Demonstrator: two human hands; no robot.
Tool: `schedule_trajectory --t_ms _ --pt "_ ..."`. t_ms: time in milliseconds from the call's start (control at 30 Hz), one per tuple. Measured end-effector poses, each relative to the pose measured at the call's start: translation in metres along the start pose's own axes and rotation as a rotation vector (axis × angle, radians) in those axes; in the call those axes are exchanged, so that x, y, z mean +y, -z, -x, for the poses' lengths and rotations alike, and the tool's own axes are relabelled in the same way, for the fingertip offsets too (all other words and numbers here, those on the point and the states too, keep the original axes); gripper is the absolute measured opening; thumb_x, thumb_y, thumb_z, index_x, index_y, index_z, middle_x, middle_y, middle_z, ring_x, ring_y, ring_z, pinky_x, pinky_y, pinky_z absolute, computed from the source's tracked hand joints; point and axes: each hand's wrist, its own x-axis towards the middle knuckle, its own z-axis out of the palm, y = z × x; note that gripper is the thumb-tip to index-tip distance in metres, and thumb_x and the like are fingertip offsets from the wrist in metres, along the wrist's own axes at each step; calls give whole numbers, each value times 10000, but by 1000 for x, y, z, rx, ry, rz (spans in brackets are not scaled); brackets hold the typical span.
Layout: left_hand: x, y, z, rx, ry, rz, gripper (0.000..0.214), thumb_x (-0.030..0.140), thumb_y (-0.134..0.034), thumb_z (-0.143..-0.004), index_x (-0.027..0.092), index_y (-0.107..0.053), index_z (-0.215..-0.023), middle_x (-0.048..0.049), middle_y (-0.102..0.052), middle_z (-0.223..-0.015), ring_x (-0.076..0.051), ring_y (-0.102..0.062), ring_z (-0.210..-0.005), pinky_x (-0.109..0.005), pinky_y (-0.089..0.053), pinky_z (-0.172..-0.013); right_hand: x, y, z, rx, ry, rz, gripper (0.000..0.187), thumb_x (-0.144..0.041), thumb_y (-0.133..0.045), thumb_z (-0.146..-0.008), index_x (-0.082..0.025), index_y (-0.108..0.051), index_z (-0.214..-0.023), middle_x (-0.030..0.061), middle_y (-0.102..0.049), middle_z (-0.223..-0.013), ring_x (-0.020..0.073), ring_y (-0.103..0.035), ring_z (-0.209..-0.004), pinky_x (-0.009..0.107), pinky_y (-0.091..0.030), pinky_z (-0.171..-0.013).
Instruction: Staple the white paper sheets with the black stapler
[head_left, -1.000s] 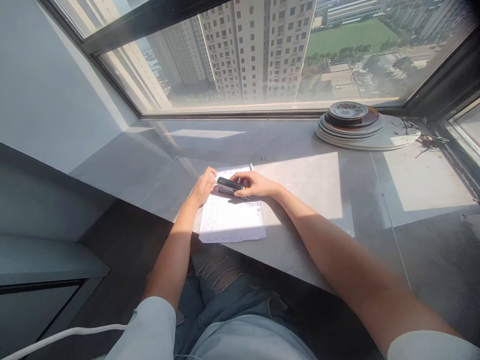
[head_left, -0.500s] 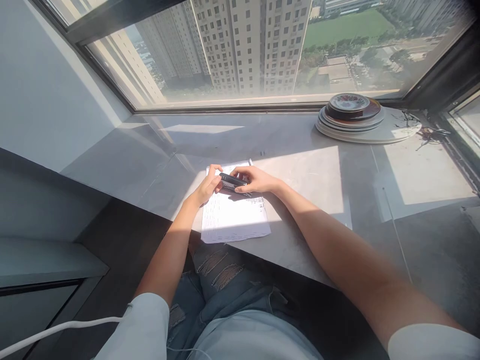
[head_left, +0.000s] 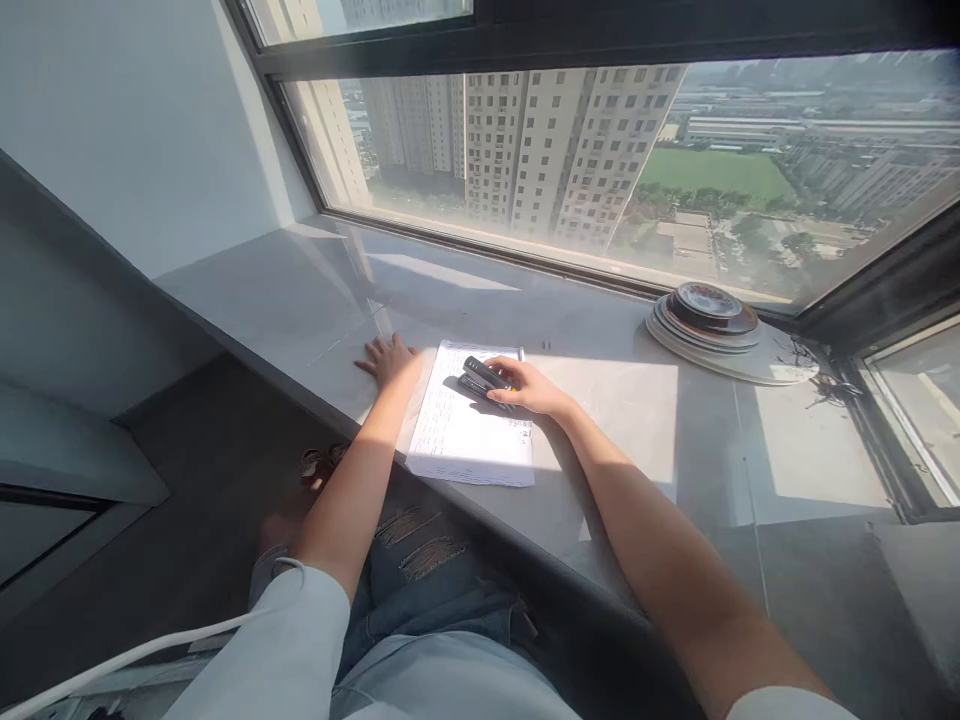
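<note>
A black stapler stands over a stack of printed paper sheets, its long body pointing to the upper left. My right hand is wrapped round the stapler's right end, fingers on top and thumb at the near side. To the left of the sheets, my left hand lies flat on the grey counter with its fingers spread and nothing in it. Shadow from the stapler falls on the paper. Whether its base touches the sheets is hard to tell.
A pile of plates stands at the back right by the window, with dry twigs beside it. Two tiny bits lie behind the paper. A white cable runs past my left sleeve. The counter's front edge is close to my legs.
My left hand has let go of the stapler's left end and moved left onto the counter, fingers spread. My right hand keeps its hold. The view has tilted up and turned.
</note>
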Motion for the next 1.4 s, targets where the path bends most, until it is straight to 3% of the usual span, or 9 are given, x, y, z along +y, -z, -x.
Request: schedule_trajectory --t_ms 333,500,667,767,833,933,1067,1233,1400 --pt "5 7 10 -64 -12 28 598 295 -477 -997 95 -585 -1551 -295 -332 -1727 -545 -211 -1623 -841 -56 -1241 -3 -8 2 -31 -106 155 509 -423 -666 -890 -299 -594 -1378 112 -670 -1406 367 -620 -1300 554 -446 -1158" --pt "2 1 8 -46 -4 84 605 288 -515 -986 76 -590 -1548 -311 -317 -1727 -544 -206 -1628 -834 -13 -1253 -2 5 39 -31 -246 220 535 -461 -649 -899 -360 -593 -1422 105 -665 -1401 409 -628 -1295 610 -478 -1125" --pt "1 -5 4 -46 3 139 612 286 -547 -963 99 -599 -1544 -278 -325 -1737 -547 -144 -1643 -845 51 -1245 3 25 90 175 -369 250 553 -661 -601 -929 -400 -622 -1415 129 -692 -1258 408 -681 -1142 573 -587 -919" --pt "3 -4 4 -75 8 76 618 309 -502 -987 94 -577 -1562 -270 -304 -1749 -538 -149 -1646 -842 19 -1255 9 40 92 460 -319 192 606 -749 -434 -993 -346 -599 -1414 121 -673 -1202 327 -697 -1023 503 -611 -831" --pt "4 -2 5 -89 17 -19 608 327 -453 -1018 124 -560 -1582 -252 -309 -1753 -523 -193 -1640 -842 -48 -1260 15 52 79 591 -263 290 582 -730 -501 -981 -280 -631 -1326 124 -659 -1237 298 -687 -1040 487 -609 -870" --pt "5 -1 5 -93 18 -120 596 345 -411 -1044 167 -542 -1598 -229 -327 -1752 -502 -233 -1633 -836 -131 -1257 30 61 48 512 -177 618 502 -625 -583 -960 -229 -672 -1255 160 -638 -1354 333 -647 -1203 533 -563 -1031" --pt "4 -2 5 -83 18 -139 591 342 -431 -1041 175 -546 -1596 -222 -335 -1751 -492 -245 -1633 -822 -149 -1263 56 48 13 299 -241 907 578 -560 -414 -1041 -157 -610 -1406 242 -521 -1590 396 -496 -1482 581 -420 -1228" --pt "4 -3 8 -83 2 -138 599 340 -427 -1047 166 -534 -1610 -222 -338 -1750 -497 -246 -1629 -826 -151 -1256 80 27 1 196 -373 1065 627 -494 -328 -1091 -128 -455 -1584 243 -426 -1699 376 -282 -1657 570 -318 -1302" --pt "3 3 4 -143 -18 -170 645 378 -425 -1066 157 -455 -1671 -237 -272 -1772 -522 -202 -1636 -840 -142 -1242 73 25 -2 165 -386 1063 631 -503 -292 -1111 -144 -420 -1613 211 -385 -1738 341 -270 -1668 550 -288 -1324"
